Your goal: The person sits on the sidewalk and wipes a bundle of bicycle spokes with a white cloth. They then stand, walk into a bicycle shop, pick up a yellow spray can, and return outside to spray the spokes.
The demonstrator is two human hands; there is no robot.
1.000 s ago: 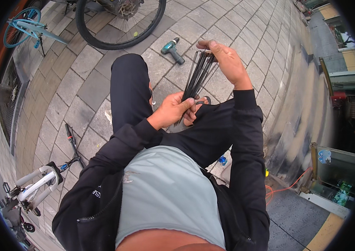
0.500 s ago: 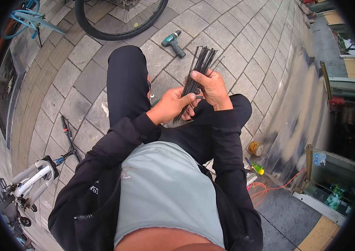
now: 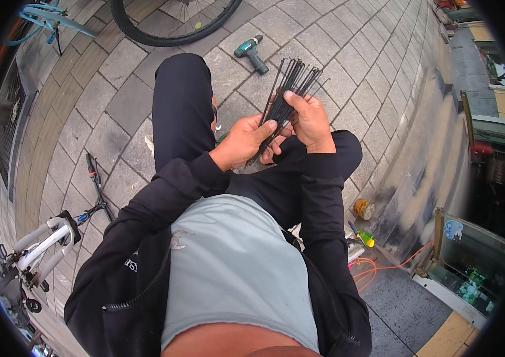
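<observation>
Over my lap I hold a bundle of thin black bicycle spokes (image 3: 283, 95), tilted with its upper ends leaning right. Small bent heads show at the top, where the spokes fan apart. My left hand (image 3: 244, 141) is closed round the lower part, thumb laid across the front. Higher on the right side, my right hand (image 3: 310, 121) grips the same bundle, its thumb pressing on the spokes. Their lower ends are partly hidden behind my left hand.
Beyond my knees a teal cordless drill (image 3: 251, 54) lies on the paving, near a bicycle wheel (image 3: 175, 40). A floor pump (image 3: 96, 178) and a white bicycle fork (image 3: 44, 244) are at left. A rusty tin (image 3: 364, 209) and an orange cord (image 3: 374, 271) are at right.
The upper ends of the spokes have spread wider into a fan. My right hand has shifted slightly right and up with part of the bundle; my left hand keeps its hold.
</observation>
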